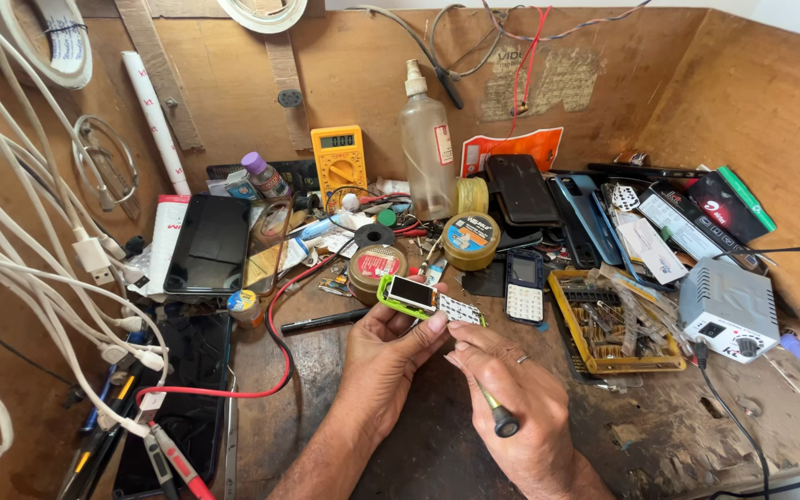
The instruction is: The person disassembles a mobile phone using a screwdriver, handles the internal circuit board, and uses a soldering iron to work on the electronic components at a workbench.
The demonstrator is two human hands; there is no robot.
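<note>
We see a worn wooden counter (400,435) boxed in by wooden walls at the back and on both sides. Its only open room lies along the near edge, around our forearms; everything behind is crowded.

White cables (39,278) hang down the left side, and a red wire (275,333) loops across the surface toward the middle. A black smartphone (207,243) lies face up at the left, with more dark phones (548,208) stacked at the back right. A grey soldering station (729,310) sits near the right edge, and a yellow parts tray (562,301) lies between it and our hands. A clear spray bottle (426,148) stands at the back beside a yellow multimeter (338,159). A dark keypad phone (524,285) lies just beyond our fingers.

Our left hand (386,356) has its grip clamped on a small phone with a lime-green frame (409,296), held just above the counter's middle. Its long axis runs left to right, tilted slightly downward toward the right, screen end to the left and white keypad end to the right, face up.

Our right hand (511,393) has its grip closed on a thin screwdriver (493,412), the dark handle end sticking out toward us, and its fingertips touch the phone's keypad end.
</note>
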